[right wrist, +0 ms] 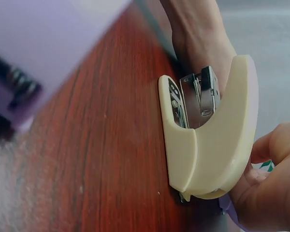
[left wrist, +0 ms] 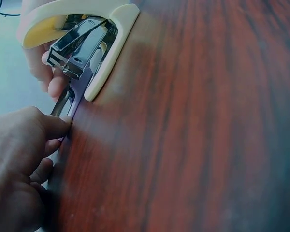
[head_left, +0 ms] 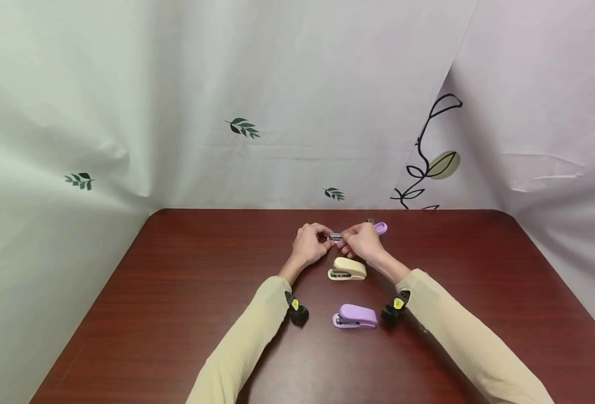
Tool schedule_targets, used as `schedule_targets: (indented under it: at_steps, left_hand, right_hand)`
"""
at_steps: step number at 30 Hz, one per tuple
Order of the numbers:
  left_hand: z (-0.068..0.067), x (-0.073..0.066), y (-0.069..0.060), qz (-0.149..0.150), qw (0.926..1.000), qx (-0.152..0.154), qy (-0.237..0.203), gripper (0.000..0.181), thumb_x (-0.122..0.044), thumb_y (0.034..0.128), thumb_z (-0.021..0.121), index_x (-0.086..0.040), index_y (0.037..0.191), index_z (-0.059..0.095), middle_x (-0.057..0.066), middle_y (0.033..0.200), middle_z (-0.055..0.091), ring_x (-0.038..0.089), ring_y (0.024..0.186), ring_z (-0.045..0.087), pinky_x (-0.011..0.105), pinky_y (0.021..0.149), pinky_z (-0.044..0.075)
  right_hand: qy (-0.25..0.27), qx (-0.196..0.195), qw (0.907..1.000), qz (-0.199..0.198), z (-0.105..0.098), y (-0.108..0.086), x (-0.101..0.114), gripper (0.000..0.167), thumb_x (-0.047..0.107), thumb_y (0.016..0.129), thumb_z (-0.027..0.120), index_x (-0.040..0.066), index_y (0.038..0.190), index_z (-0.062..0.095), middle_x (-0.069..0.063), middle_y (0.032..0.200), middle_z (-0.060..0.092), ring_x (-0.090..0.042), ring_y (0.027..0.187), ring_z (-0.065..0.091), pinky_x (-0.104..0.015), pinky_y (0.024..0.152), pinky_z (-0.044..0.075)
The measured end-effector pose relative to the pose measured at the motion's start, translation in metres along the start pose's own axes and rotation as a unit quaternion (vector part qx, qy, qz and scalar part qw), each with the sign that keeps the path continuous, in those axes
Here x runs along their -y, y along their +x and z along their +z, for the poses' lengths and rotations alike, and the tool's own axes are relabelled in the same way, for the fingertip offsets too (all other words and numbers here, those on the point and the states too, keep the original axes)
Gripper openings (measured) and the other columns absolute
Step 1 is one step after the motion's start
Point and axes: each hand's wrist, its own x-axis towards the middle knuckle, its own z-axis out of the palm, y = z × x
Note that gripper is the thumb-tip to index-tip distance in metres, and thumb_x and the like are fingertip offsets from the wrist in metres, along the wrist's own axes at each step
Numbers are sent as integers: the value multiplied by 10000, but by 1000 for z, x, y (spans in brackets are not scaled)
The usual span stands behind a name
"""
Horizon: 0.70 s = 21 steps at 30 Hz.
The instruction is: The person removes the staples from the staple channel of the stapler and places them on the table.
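At the far side of the table a purple stapler (head_left: 381,228) lies between the hands, its cover swung back to the right and its metal part showing. My left hand (head_left: 309,244) pinches the front end of its base, thumb on the near side in the left wrist view. With bent fingers, my right hand (head_left: 362,241) pinches at the metal part; whether a staple strip is in those fingertips is hidden. A cream stapler (head_left: 349,269) stands just nearer than the hands, its top raised off the metal magazine (right wrist: 200,94).
Closer to the front stands another purple stapler (head_left: 355,316), below the cream one and between the forearms. The brown table (head_left: 186,269) ends at a pale hanging curtain (head_left: 287,168) with leaf prints, which also runs along both sides.
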Motion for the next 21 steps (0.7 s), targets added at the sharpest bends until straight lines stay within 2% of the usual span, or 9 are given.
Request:
schedule_targets:
  at_steps: [6, 13, 21]
  left_hand:
    - [-2, -1, 0, -23, 10000, -74, -2, 164, -199, 835, 799, -177, 997, 783, -51, 1041, 694, 188, 969, 563, 405, 727, 448]
    - [0, -1, 1, -49, 10000, 6, -14, 168, -210, 844, 794, -180, 1009, 781, -59, 1060, 693, 181, 980, 563, 411, 727, 452]
    - [0, -2, 0, -156, 9999, 44, -5, 177, -213, 844, 799, -169, 1014, 777, -40, 987, 671, 169, 926, 557, 388, 707, 450]
  right_hand:
    - [207, -158, 9996, 129, 4, 0, 1, 221, -29, 955, 513, -192, 1060, 619, -116, 713, 692, -82, 511, 592, -221, 464, 496]
    - [103, -457, 9985, 274, 7, -2, 3, 194, -28, 939, 530, -157, 1026, 646, -98, 694, 679, -96, 520, 604, -237, 474, 514]
    - [-248, -606, 9977, 170, 10, -3, 3, 130, -68, 860, 543, -103, 899, 662, -113, 674, 683, -67, 434, 560, -229, 418, 483]
